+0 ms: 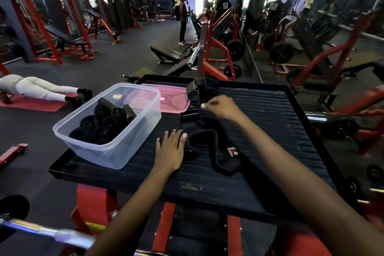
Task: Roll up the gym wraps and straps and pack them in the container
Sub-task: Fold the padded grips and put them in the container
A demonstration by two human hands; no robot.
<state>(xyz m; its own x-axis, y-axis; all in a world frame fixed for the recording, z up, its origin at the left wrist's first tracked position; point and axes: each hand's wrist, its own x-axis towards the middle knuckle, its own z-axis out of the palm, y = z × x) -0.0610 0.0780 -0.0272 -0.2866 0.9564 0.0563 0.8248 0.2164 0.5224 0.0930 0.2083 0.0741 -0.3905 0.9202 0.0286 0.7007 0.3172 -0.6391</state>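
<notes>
A clear plastic container [108, 151] stands on the left of a black ribbed platform [270, 122], with several rolled black wraps [104, 124] inside. A black strap with a red and white label [220, 151] lies unrolled in the middle. My left hand [169, 149] lies flat on the platform, fingers straight, its thumb touching the strap's end. My right hand [220, 107] is farther back, fingers curled, pinching the strap's far part. Another black strap [199, 89] lies bunched at the platform's far edge.
A pink lid [166, 100] lies behind the container. Red and black gym machines surround the platform. A person lies on a red mat [35, 103] at the left, others stand far back. A chrome bar [41, 230] crosses the lower left.
</notes>
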